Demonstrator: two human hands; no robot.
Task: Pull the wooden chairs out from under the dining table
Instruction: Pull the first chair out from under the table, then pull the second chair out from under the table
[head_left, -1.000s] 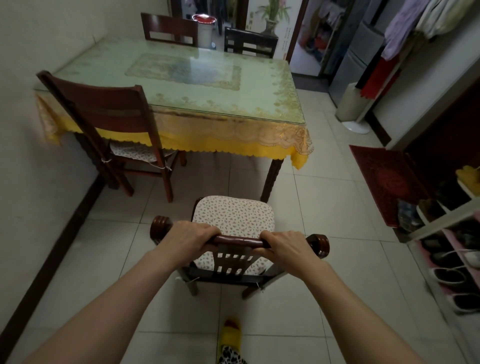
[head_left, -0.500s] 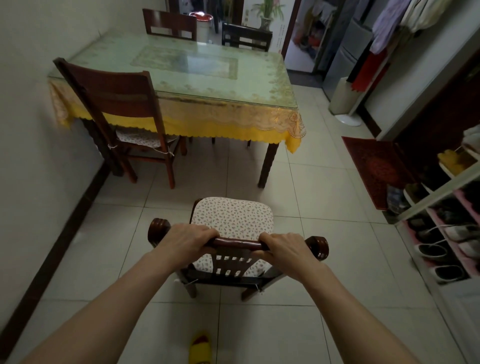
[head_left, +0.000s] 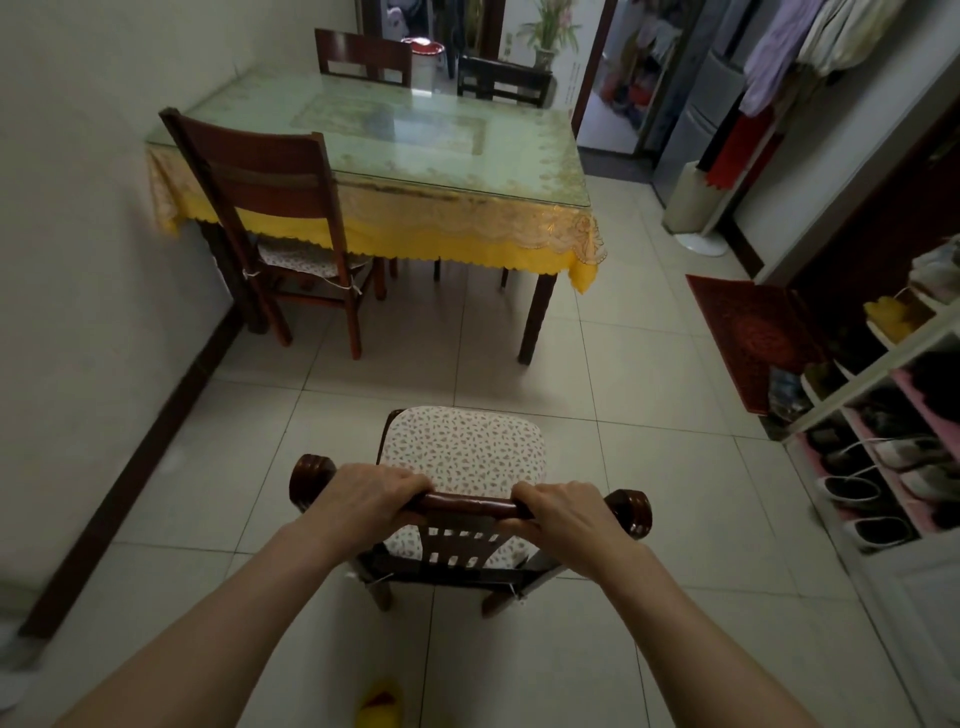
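Note:
A dark wooden chair (head_left: 470, 506) with a flowered seat cushion stands on the tiles in front of me, well away from the dining table (head_left: 395, 156). My left hand (head_left: 369, 499) and my right hand (head_left: 563, 512) both grip its top rail. A second wooden chair (head_left: 270, 192) stands at the table's near left side, its seat partly under the yellow tablecloth. Two more chairs (head_left: 363, 54) (head_left: 501, 80) are pushed in at the table's far side; only their backs show.
A wall runs along the left. A shoe rack (head_left: 883, 415) with several shoes lines the right, with a red mat (head_left: 748, 332) beside it. A white fan base (head_left: 696, 208) and hanging clothes are at the back right. A yellow slipper (head_left: 379, 709) lies near my feet.
The gripped chair has come back further from the table along with me; the table and the other chairs now appear farther off. Both hands keep the same hold.

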